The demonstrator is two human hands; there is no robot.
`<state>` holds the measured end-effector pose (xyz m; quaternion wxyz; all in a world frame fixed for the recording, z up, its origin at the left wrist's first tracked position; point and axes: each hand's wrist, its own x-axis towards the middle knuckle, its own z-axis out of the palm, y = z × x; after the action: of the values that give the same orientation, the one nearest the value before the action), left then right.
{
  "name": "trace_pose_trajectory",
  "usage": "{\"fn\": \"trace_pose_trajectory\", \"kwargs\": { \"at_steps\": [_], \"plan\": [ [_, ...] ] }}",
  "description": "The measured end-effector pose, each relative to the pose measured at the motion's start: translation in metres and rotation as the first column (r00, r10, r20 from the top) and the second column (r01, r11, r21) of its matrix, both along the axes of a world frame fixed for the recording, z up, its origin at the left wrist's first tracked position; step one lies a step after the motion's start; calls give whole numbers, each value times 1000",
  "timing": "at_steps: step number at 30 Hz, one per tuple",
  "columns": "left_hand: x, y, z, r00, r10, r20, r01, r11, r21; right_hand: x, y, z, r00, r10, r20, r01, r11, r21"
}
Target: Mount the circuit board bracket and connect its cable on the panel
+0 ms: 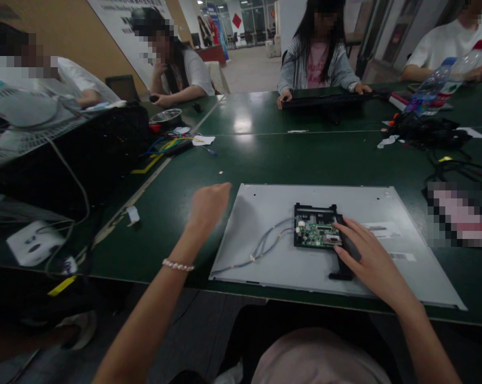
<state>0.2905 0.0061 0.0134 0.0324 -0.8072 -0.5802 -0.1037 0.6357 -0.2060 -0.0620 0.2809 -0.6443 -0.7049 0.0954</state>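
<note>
A silver-grey display panel (273, 205) lies back side up at the table's front edge. On it is a black plastic bracket (340, 266) carrying a green circuit board (318, 233), with thin grey cables (260, 248) running left across the panel. My right hand (363, 253) rests at the bracket's right side, fingers stretched and apart, thumb and index fingertips touching the board's right edge. Just off the panel's upper left corner, my left hand (209, 205) is closed above the table, a beaded bracelet on its wrist. Whatever its fingers may hold is hidden.
Several people sit around the green table (249, 154); one holds a dark panel (324, 101) opposite. At left stand a black case (104, 154), colored wires (164, 146) and a white box (36, 242). Bottles (431, 85), black cables (428, 130) and a blurred pink object (460, 213) lie right.
</note>
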Motion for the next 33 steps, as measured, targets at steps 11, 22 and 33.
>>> {"fn": "trace_pose_trajectory", "kwargs": {
  "at_steps": [11, 22, 33],
  "plan": [
    [181, -66, 7, 772, -600, -210, 603, 796, -57, 21, -10, 5, 1000, -6, -10, 6, 1000, -6],
    [199, -55, -16, 785, -592, -184, 584, 805, -103, 32, -4, 4, 1000, -15, -14, 15, 1000, -15],
    [189, -43, -26, 782, -605, -152, 598, 796, -91, 25, 7, -6, 998, -36, -47, 37, 999, 28]
  ]
}}
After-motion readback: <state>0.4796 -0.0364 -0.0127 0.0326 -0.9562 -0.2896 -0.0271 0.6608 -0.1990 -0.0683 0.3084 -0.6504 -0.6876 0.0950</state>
